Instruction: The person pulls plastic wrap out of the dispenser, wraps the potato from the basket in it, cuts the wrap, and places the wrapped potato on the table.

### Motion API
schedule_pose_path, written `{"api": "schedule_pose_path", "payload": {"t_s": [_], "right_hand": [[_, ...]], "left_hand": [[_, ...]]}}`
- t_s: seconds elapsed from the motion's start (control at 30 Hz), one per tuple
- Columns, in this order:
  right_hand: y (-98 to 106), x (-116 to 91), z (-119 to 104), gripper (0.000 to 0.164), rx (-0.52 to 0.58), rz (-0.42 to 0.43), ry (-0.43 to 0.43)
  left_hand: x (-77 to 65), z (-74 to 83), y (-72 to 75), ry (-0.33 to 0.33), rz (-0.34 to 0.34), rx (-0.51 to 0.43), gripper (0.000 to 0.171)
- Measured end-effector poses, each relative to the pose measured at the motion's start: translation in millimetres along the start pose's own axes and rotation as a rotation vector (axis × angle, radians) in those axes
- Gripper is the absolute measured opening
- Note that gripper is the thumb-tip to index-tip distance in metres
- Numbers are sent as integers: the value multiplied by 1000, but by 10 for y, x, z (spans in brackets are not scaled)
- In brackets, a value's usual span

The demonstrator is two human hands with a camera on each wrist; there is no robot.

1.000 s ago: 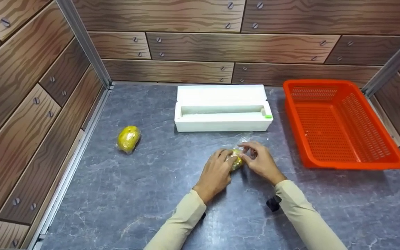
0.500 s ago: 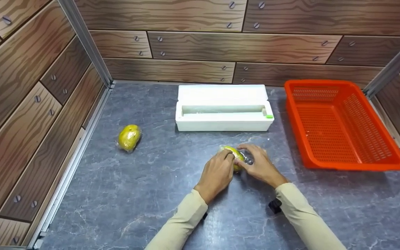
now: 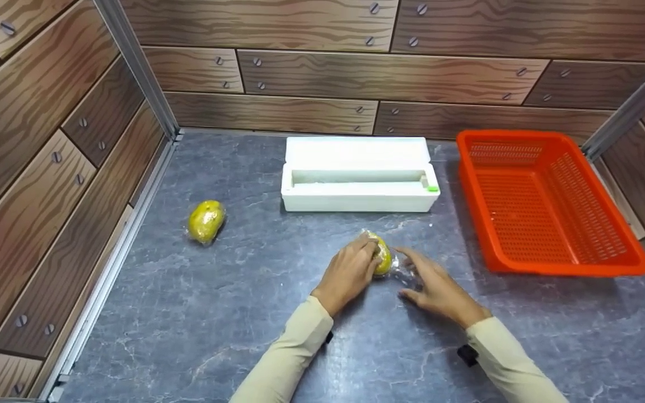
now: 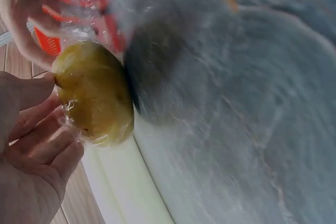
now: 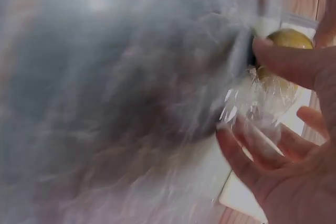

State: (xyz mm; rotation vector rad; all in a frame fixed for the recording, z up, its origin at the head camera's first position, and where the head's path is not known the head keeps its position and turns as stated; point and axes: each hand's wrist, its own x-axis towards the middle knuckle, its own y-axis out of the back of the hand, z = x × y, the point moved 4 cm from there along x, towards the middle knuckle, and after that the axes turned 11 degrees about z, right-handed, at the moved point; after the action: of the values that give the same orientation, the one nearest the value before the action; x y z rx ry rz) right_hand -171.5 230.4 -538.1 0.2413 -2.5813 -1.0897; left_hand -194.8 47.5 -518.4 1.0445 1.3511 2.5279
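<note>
A yellow mango (image 3: 383, 259) wrapped in clear plastic film is held by my left hand (image 3: 347, 273), thumb and fingers around its left side. In the left wrist view the film lies tight and creased over the mango (image 4: 97, 95). Loose clear film (image 3: 405, 271) sticks out from the mango's right side. Just right of it is my right hand (image 3: 441, 288), thumb and fingers spread apart. The right wrist view has this loose film (image 5: 257, 95) between thumb and fingers, which do not close on it. A second wrapped mango (image 3: 206, 221) lies on the left.
A white box (image 3: 360, 202) with a long slot and a green piece (image 3: 433, 189) at its right end stands behind the hands, lid raised. To the right is a red plastic basket (image 3: 569, 268). Wood-patterned panels (image 3: 311, 73) surround the grey marbled table (image 3: 216, 313).
My right hand has drawn away to the right and toward me, its fingers spreading off the mango. The mango has turned in my left hand, and loose film now extends at its right.
</note>
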Motion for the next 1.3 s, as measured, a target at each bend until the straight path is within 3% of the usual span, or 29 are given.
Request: {"api": "schedule_pose_path", "payload": {"t_s": [0.23,0.4,0.47,0.6,0.7,0.97,1.07,1.2,1.3], "right_hand": [[-33,-197,-143,72,-19,-52,217],[-70,-238,-225,72,-69,-70,347],[-80,-223,-249,65,-108,-20,407],[-101,-175,-284,33,-224,144,565],[-102,-136,-299,12,-268,252,633],[-34,3,-297,5,-149,396,587],[-30,69,-279,8,-67,420,531],[-69,167,-239,13,30,435,429],[-120,227,-193,13,105,435,315]], "left_hand": [[26,5,-1,-39,-22,-43,18],[50,5,-17,-48,-47,-72,24],[55,-1,-20,-53,-53,-73,25],[55,-27,-31,-34,-75,-102,24],[55,-55,-44,-12,-90,-148,24],[66,-117,-55,22,-122,-257,26],[62,-128,-53,31,-129,-280,26],[54,-121,-59,-6,-115,-299,25],[44,-112,-69,-20,-108,-321,24]]}}
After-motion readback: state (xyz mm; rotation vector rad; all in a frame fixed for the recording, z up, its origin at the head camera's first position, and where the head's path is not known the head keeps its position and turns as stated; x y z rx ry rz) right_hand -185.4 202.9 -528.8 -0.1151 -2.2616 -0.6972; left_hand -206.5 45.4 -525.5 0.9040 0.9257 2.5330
